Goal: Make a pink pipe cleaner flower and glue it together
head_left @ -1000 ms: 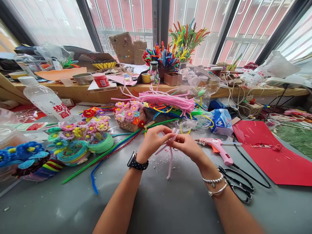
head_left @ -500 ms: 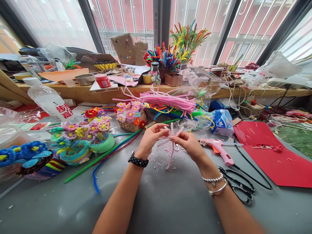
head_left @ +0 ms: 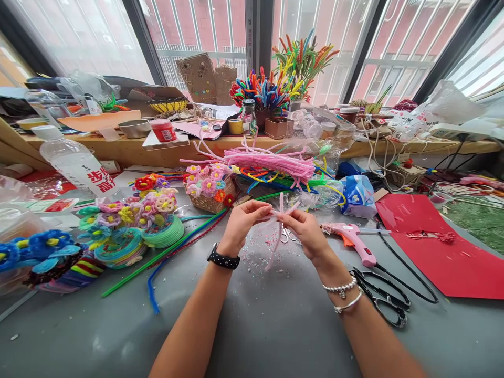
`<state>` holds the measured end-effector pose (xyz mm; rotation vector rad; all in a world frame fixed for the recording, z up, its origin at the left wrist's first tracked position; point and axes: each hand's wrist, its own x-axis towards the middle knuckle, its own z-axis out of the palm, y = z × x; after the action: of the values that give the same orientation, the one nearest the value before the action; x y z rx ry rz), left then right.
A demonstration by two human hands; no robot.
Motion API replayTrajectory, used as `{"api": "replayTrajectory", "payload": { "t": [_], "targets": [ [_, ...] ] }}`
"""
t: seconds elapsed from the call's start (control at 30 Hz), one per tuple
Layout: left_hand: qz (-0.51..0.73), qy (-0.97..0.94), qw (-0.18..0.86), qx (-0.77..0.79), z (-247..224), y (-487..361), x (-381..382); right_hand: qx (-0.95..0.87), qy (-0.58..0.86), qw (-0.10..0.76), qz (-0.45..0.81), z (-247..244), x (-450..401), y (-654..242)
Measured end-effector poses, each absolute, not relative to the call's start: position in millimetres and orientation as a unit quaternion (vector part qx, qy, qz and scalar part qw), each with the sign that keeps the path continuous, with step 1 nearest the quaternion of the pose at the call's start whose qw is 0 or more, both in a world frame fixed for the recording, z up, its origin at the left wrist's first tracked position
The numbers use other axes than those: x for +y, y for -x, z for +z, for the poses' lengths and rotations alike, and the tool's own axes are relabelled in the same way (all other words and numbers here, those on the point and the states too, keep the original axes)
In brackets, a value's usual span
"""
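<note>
Pale-pink fuzzy-stem piece (head_left: 282,203), centre of frame: pinched between closed thumb and fingertips of left hand (head_left: 241,224) and right hand (head_left: 310,233). Since half a second ago: fingertips nearer together at its crossing, dangling stem (head_left: 273,253) blurred; joint apparently unfinished.

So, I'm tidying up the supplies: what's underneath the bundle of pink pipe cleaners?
Orange, yellow, blue and green strands show beneath the front edge of the pink bundle, with clear plastic nearby. What lies under its middle is covered.
</note>
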<state>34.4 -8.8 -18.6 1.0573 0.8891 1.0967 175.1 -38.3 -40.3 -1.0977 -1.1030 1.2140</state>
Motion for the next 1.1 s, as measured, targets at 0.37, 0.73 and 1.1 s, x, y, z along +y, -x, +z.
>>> {"api": "replayTrajectory", "payload": {
  "t": [0.37,0.73,1.1],
  "targets": [
    [0.443,-0.486,0.639,0.398,-18.7,-27.3,-4.2,-0.435,0.482,0.573,0.5,-48.0,-38.6,-165.7],
    [0.329,-0.564,0.657,0.376,-14.8,-26.7,-9.1,-0.44,0.429,0.57,0.546,-34.8,-40.4,-178.1],
    [0.3,-0.583,0.651,0.383,-15.7,-30.2,-11.2,-0.458,0.438,0.566,0.526,-30.5,-41.4,-184.9]
  ]
}}
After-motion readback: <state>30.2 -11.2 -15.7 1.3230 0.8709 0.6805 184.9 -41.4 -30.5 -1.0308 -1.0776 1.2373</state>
